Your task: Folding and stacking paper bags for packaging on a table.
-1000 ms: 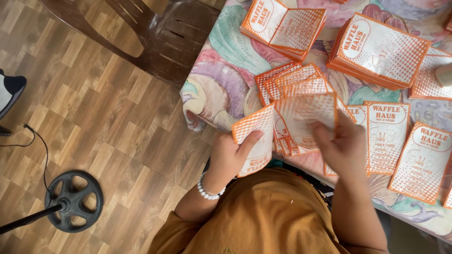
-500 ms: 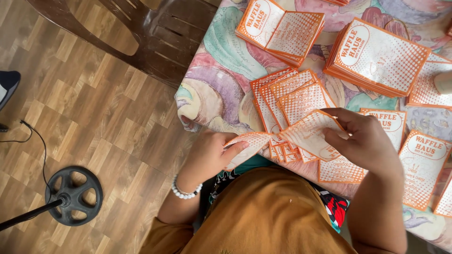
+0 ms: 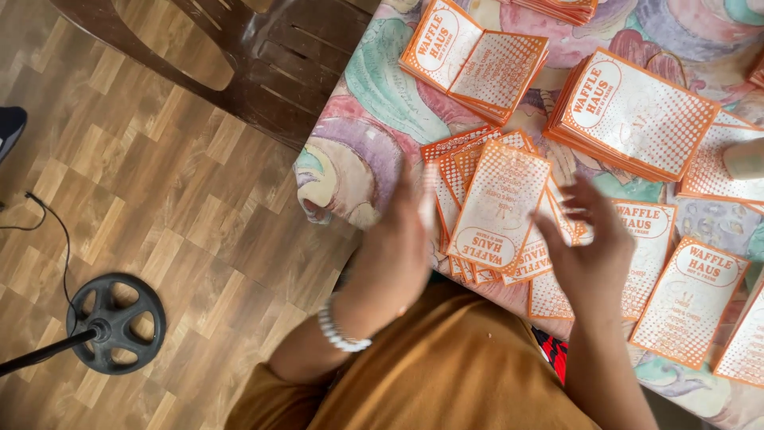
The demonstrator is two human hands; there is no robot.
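A small fanned pile of orange-and-white paper sleeves (image 3: 497, 209) lies at the near edge of the table (image 3: 362, 103), which has a pastel swirl cloth. My left hand (image 3: 398, 243) is blurred just left of the pile, fingers stretched up, holding nothing. My right hand (image 3: 593, 251) hovers just right of the pile with fingers spread and empty. The top sleeve lies flat between both hands. A white bead bracelet (image 3: 341, 334) is on my left wrist.
A thick stack of the same sleeves (image 3: 637, 111) sits at the back right, and another opened stack (image 3: 477, 60) at the back middle. Flat single sleeves (image 3: 688, 299) lie to the right. A brown chair (image 3: 263, 56) stands beyond the table corner. A black round stand base (image 3: 115, 322) rests on the wood floor.
Both hands were folding one sleeve at the table edge. That sleeve now lies on top of the pile, and both hands have let go and opened.
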